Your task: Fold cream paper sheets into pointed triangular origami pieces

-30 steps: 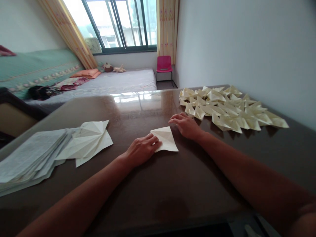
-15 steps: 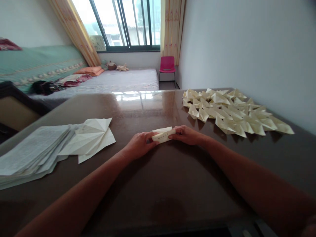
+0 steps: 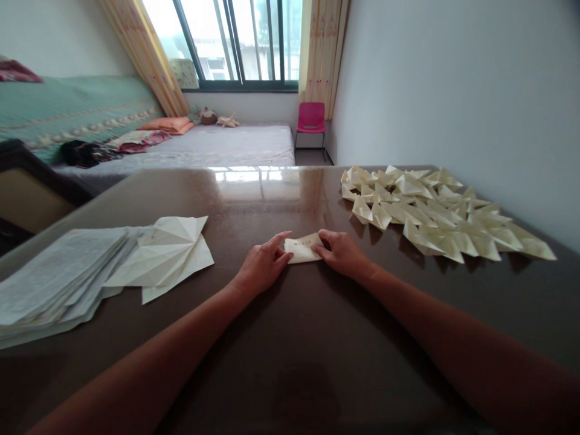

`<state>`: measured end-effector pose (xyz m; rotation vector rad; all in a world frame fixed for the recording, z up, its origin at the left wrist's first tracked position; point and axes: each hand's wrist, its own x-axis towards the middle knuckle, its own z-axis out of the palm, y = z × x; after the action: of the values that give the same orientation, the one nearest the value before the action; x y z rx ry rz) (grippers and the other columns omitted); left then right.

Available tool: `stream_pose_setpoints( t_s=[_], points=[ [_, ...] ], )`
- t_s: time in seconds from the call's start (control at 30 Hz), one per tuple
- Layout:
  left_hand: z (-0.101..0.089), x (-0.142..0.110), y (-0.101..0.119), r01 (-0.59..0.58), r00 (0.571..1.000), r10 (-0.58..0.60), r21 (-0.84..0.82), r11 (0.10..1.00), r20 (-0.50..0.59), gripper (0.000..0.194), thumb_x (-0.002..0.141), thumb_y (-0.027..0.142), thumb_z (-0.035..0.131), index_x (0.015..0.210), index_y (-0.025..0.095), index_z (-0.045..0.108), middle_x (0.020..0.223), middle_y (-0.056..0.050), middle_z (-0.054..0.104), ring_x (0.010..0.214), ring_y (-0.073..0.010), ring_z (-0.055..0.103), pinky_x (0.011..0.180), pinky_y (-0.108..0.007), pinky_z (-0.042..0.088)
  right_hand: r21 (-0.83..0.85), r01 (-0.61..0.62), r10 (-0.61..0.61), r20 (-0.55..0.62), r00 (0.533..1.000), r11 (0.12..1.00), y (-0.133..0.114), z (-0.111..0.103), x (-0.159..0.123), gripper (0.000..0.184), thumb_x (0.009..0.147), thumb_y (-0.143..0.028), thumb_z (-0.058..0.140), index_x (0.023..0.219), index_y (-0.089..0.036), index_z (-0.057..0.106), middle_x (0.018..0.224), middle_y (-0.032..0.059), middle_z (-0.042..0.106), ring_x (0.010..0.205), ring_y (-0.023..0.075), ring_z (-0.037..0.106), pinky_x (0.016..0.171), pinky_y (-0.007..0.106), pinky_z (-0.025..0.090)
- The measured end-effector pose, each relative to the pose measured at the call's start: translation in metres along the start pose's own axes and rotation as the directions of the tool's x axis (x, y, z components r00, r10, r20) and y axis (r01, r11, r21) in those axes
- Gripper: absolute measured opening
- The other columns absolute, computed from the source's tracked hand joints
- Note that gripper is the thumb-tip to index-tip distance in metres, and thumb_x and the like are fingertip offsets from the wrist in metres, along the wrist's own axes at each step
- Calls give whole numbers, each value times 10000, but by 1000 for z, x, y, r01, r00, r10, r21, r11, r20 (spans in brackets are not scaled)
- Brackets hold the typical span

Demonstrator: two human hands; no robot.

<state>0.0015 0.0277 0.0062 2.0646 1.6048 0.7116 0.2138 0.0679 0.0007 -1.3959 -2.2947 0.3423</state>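
Note:
Between my two hands is a small cream folded paper (image 3: 301, 246) with faint printed marks on its upper face. My right hand (image 3: 339, 251) pinches its right end, thumb on the face and index finger along the top edge. At the left end, the thumb of my left hand (image 3: 263, 263) presses the lower corner while its index finger is stretched past the upper corner. The other fingers of my left hand are mostly hidden. To the left lie creased, unfolded cream sheets (image 3: 174, 251), overlapping a pile of printed paper (image 3: 58, 269).
Many pointed folded paper pieces (image 3: 435, 211) stand in close rows at the right of the glossy brown table (image 3: 254, 350). Beyond the table are a bed (image 3: 244, 142) and a pink chair (image 3: 311, 118). A dark chair back (image 3: 36, 187) stands at the left.
The folded paper has tipped to show more of its printed face. My left index finger has lifted and straightened off it. The view has shifted slightly.

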Motion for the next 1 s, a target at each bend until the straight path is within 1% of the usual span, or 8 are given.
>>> stream_pose_setpoints(
  t_s=[0.1,0.2,0.27,0.43,0.63,0.73,0.87,1.0],
  points=[
    [2,1,-1,-28,1000,28,39,999,-9,410,852,350,533,1242,231,579,785,12,707,627,-126,608,619,-227,452,38,-24,24,-12,1000,999,3,4,0,128,813,-319,594,852,-204,555,723,23,645,616,152,565,548,240,327],
    [3,2,-2,-39,999,39,54,998,-6,365,842,347,545,1175,220,625,764,10,706,618,-129,607,601,-224,445,104,-54,57,-18,998,993,5,7,0,308,789,-301,635,1067,-210,539,752,7,659,641,157,590,568,235,363],
    [3,2,-2,-49,999,49,77,996,3,321,843,339,542,1115,218,662,749,7,704,615,-131,604,599,-226,438,103,-66,68,-15,998,993,5,7,0,379,784,-301,644,1138,-226,529,713,-14,648,619,154,582,567,235,364],
    [4,-1,0,-101,995,101,190,977,10,275,878,332,502,1002,227,723,785,-23,691,634,-131,594,637,-237,431,37,-38,37,22,999,999,2,4,0,174,814,-341,609,959,-254,649,738,-12,652,612,134,555,572,236,345],
    [1,-9,9,-213,977,179,431,877,119,403,962,358,345,885,215,713,799,-41,617,673,-141,572,658,-259,443,29,-31,30,35,999,999,-3,1,-1,132,821,-322,597,899,-257,682,817,-8,675,659,132,566,602,243,356],
    [0,-13,14,-254,967,221,526,812,126,366,962,350,350,981,208,687,876,-66,616,800,-187,576,678,-288,476,23,-27,27,30,999,999,-4,1,-2,137,829,-325,589,905,-256,680,859,-4,685,692,140,585,618,250,367],
    [1,-15,17,-367,926,350,562,741,144,312,955,282,387,1051,150,653,1154,-110,607,1090,-244,516,861,-349,492,45,19,-20,23,1000,999,-2,4,-2,140,855,-313,564,913,-260,680,935,-5,687,745,141,606,663,251,393],
    [4,-17,15,-429,900,388,562,707,200,301,957,256,403,1163,164,602,1180,-82,634,1106,-226,538,904,-350,482,28,55,-55,34,998,998,0,6,-2,145,877,-296,542,923,-255,674,947,-2,676,794,143,611,693,249,404]
  ],
)
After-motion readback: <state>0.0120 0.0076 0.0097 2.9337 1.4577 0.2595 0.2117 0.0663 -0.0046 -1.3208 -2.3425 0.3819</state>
